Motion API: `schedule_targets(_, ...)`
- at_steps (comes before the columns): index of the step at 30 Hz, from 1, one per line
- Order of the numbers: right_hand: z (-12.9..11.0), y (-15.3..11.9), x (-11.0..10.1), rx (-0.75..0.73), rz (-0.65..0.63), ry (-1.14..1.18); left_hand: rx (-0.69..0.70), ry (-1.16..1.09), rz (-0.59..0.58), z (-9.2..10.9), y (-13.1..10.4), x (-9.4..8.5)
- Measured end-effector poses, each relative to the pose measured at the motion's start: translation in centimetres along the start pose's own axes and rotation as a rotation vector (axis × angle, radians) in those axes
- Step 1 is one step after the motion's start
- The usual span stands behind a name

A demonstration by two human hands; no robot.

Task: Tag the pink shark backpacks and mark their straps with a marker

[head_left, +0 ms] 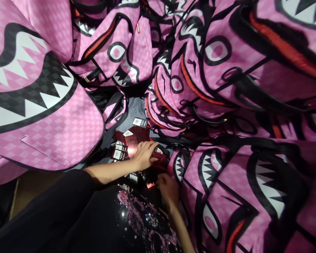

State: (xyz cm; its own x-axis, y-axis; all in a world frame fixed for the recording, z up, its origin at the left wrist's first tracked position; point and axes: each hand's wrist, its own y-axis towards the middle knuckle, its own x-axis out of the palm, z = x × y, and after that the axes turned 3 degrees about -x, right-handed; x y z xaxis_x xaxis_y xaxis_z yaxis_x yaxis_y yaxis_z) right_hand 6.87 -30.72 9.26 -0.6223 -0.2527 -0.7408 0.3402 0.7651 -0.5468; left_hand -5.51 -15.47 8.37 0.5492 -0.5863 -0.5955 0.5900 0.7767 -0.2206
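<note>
Tag print illegibly small

Narrow gap over grey cloth btwn lg L bag & R bags, tags in way.

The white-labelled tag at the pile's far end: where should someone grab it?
Probably pinch the white-labelled tag by its left edge, coming from the left: it looks flat, and that edge borders grey cloth, not the red pieces nearer the person.

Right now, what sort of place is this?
Probably a bag workshop or packing area: matching pink bags crowded on several sides, a cluster of tags beside the left hand.
</note>
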Motion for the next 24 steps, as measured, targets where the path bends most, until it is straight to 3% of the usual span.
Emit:
schedule_targets(4,-3.1,2.4,-1.9,-0.016,0.130,0.175,-0.005,-0.404,0.028,1.5,-1.0,-0.3)
schedule_targets(7,-6.5,3.8,-2.5,-0.126,0.196,0.302,-0.016,-0.493,0.027,1.7,-0.7,-1.0)
schedule_targets(10,-9.2,5.1,-3.7,-0.292,0.230,0.451,-0.049,-0.537,0.130,1.3,1.1,-3.4)
schedule_targets(12,-10.2,6.6,-5.0,-0.374,0.337,0.467,-0.060,-0.536,0.233,1.1,2.9,-5.9)
schedule_targets(15,-11.3,10.8,-7.5,-0.410,0.513,0.364,-0.050,-0.231,0.331,0.9,6.3,-9.8)
schedule_targets(18,-13.1,16.2,-9.7,-0.337,0.446,0.103,-0.089,0.171,0.277,0.9,10.0,-12.2)
schedule_targets(21,-15.2,20.6,-10.8,-0.230,0.386,-0.164,-0.130,0.262,0.241,0.5,13.5,-12.5)
schedule_targets(24,-16.0,22.6,-10.8,-0.213,0.392,-0.241,-0.129,0.294,0.201,-0.6,16.5,-12.1)
